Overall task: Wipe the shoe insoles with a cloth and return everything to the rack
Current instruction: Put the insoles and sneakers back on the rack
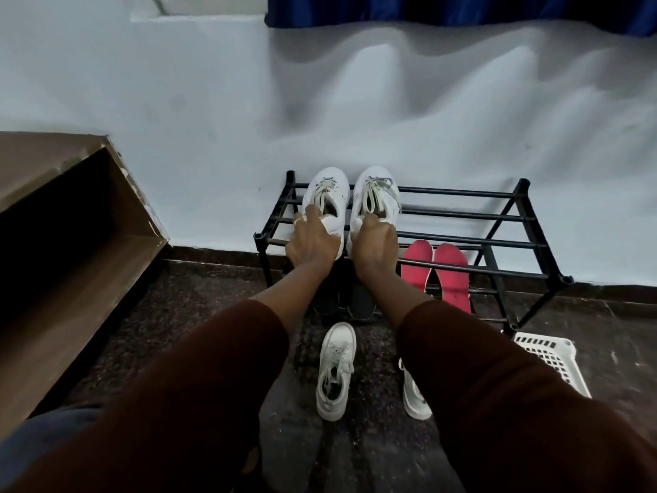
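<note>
Floor (199, 290) of dark speckled stone runs up to a pale blue painted wall (177, 83), with a dark skirting strip where they meet. The hem of a deep blue curtain (462, 8) hangs across the top right, throwing soft wavy shadows on the paint. At left stands a brown wooden unit (53, 225), its edges chipped and its inside dark.

Against the wall sits the rack (462, 215), made of thin black metal bars in two tiers with slanted end frames. On the left end of the top tier a pair of white sneakers stands side by side, toes to the wall, with greyish laces. The left hand (313, 240), a ring on one finger, grasps the heel of the left rack sneaker (329, 193); the right hand (373, 240) grasps the heel of the right rack sneaker (377, 193). Both arms wear dark maroon sleeves (213, 386).

Two red insoles (453, 275), flat and rounded at the ends, lie next to each other on the lower tier, to the right of the hands. Dark shoes (362, 300) sit on that tier beneath the wrists, mostly hidden.

On the floor in front of the rack lies a chunky white floor sneaker (336, 371) with thick sole and laces; a second white shoe (414, 396) is half covered by the right sleeve. A white plastic lattice basket (554, 357) rests by the rack's right foot.
</note>
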Motion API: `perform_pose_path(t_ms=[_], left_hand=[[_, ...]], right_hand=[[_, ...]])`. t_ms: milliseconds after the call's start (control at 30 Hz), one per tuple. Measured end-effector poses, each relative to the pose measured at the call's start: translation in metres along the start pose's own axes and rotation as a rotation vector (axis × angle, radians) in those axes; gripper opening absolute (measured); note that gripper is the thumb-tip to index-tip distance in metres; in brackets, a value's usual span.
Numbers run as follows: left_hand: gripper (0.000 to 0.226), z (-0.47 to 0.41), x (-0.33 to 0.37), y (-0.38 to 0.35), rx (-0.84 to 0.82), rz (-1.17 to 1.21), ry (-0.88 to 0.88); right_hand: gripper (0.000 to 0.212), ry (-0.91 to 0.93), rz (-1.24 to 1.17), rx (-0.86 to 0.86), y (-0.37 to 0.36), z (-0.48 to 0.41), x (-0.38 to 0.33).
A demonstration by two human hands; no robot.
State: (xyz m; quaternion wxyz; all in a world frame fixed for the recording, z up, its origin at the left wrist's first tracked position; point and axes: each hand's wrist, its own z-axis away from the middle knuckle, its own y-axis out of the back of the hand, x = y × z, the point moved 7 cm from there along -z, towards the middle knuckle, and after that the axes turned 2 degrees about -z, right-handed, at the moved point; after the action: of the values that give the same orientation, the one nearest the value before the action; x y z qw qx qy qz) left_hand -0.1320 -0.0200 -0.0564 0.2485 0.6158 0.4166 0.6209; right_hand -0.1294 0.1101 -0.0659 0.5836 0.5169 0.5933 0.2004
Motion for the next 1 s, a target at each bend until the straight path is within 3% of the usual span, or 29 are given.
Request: perform_pose_path(t_ms=[133, 300, 467, 533, 700, 800, 900, 1000], left_hand=[[0.063, 0.008, -0.004, -0.004, 0.074, 0.05, -0.001], [0.066, 0.04, -0.014, -0.017, 0.204, 0.188, -0.068], [0.054, 0.104, -0.049, -0.067, 0.359, 0.227, -0.131], [0.057, 0.125, -0.074, -0.099, 0.343, 0.2, -0.089], [0.065, 0.17, -0.133, -0.174, 0.114, 0.089, 0.047], [0.064, 0.184, -0.183, -0.23, -0.212, -0.099, 0.219], [0.072, 0.19, -0.221, -0.277, -0.496, -0.345, 0.225], [0.071, 0.189, -0.229, -0.298, -0.55, -0.346, 0.295]], right_hand=[[0.032, 0.013, 0.033, -0.003, -0.005, 0.003, 0.006], [0.07, 0.03, -0.037, -0.012, -0.01, 0.034, 0.024], [0.07, 0.078, -0.044, 0.046, -0.038, 0.097, 0.068], [0.064, 0.018, -0.075, -0.083, -0.062, 0.125, 0.093], [0.05, -0.243, 0.014, -0.265, -0.114, 0.183, 0.17], [0.038, -0.403, 0.094, -0.369, -0.142, 0.206, 0.219], [0.052, -0.591, 0.115, -0.334, -0.162, 0.217, 0.264], [0.066, -0.712, 0.061, -0.321, -0.181, 0.217, 0.293]])
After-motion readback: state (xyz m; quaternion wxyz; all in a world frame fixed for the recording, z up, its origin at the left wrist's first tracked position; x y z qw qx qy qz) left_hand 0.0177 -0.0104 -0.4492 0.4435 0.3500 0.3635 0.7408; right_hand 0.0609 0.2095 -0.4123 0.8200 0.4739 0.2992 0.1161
